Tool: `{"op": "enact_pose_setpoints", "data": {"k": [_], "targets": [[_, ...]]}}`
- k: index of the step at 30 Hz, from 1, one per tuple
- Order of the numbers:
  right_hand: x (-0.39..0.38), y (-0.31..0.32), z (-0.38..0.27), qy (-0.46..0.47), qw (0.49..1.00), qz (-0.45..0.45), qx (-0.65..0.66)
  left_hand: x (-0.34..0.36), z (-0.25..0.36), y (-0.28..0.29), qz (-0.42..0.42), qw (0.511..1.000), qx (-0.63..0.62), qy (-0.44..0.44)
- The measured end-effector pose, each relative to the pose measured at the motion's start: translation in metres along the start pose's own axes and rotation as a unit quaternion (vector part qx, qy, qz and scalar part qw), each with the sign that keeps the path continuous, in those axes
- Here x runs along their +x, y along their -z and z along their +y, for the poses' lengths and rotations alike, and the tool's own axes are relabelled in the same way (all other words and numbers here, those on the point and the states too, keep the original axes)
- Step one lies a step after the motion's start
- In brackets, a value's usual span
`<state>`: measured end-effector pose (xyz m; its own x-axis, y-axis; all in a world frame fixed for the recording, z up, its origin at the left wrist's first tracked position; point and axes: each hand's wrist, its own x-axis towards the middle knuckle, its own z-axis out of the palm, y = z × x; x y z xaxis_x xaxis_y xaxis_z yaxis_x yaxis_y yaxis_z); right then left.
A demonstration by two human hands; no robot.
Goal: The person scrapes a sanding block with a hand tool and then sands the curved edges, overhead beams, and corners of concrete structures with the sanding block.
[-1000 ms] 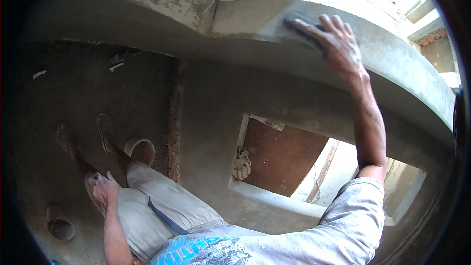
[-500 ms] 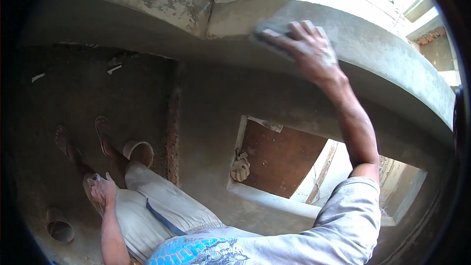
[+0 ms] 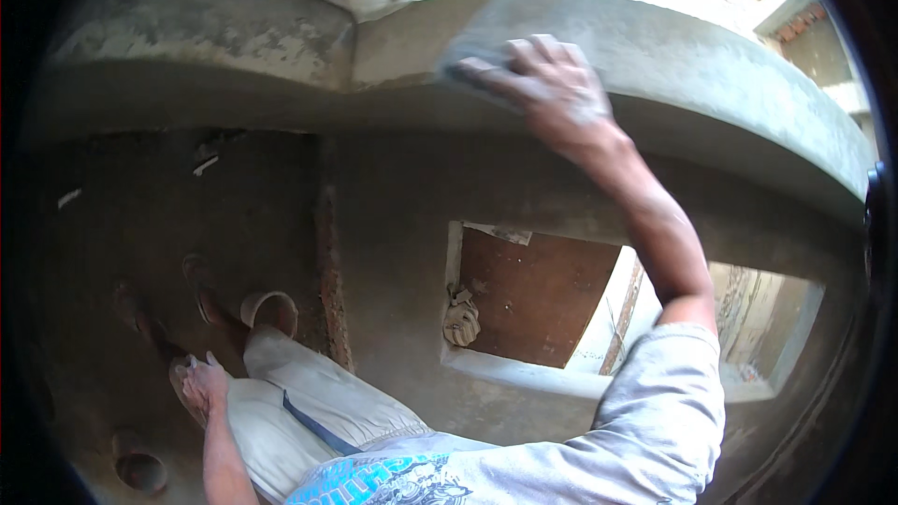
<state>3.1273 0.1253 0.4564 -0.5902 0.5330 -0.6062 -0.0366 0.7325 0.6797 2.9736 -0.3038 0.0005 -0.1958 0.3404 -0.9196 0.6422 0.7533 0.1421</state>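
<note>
My right hand is raised with its palm against the grey plastered face of a curved ledge. Under its fingers is a flat, dark grey pad, smeared by motion; whether it is a sponge or a float I cannot tell. The pad touches the plaster just right of a vertical corner line. Whitish dust coats the back of this hand. Low on the left, my left hand rests by my knee, its fingers loosely bent and apart, with nothing visible in it.
A bucket stands beside my leg, and another round container sits at lower left. Below the ledge, a framed wall opening holds a brown board and a tied beige bundle. White scraps lie on the dark floor.
My right hand has slid left along the ledge with the pad, closer to the corner line. The view has shifted slightly. My left hand stays by the knee.
</note>
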Motion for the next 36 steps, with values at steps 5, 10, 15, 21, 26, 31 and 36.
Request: {"op": "enact_pose_setpoints", "data": {"k": [5,10,15,21,26,31,36], "targets": [[-0.018,0.014,0.021,-0.073,0.994,-0.024,-0.08,0.011,-0.028,-0.011,0.042,0.997,0.058,-0.007],[-0.073,0.067,0.109,-0.227,0.967,-0.035,-0.113,0.002,-0.04,0.016,0.0,1.0,0.021,-0.013],[-0.058,0.053,0.05,-0.096,0.995,-0.008,-0.023,0.001,-0.053,0.014,0.001,1.0,0.002,-0.024],[-0.094,0.062,0.074,-0.136,0.99,0.01,-0.034,0.01,-0.07,0.034,-0.02,0.999,-0.013,-0.024],[-0.133,0.109,0.144,-0.274,0.951,-0.013,-0.145,0.012,-0.086,0.026,-0.038,0.998,-0.002,-0.056],[-0.117,0.074,0.08,-0.091,0.996,0.001,0.002,0.02,-0.095,0.022,-0.038,0.997,-0.013,-0.062],[-0.14,0.098,0.104,-0.214,0.97,-0.01,-0.113,0.026,-0.095,0.027,-0.043,0.997,-0.008,-0.07]]}}
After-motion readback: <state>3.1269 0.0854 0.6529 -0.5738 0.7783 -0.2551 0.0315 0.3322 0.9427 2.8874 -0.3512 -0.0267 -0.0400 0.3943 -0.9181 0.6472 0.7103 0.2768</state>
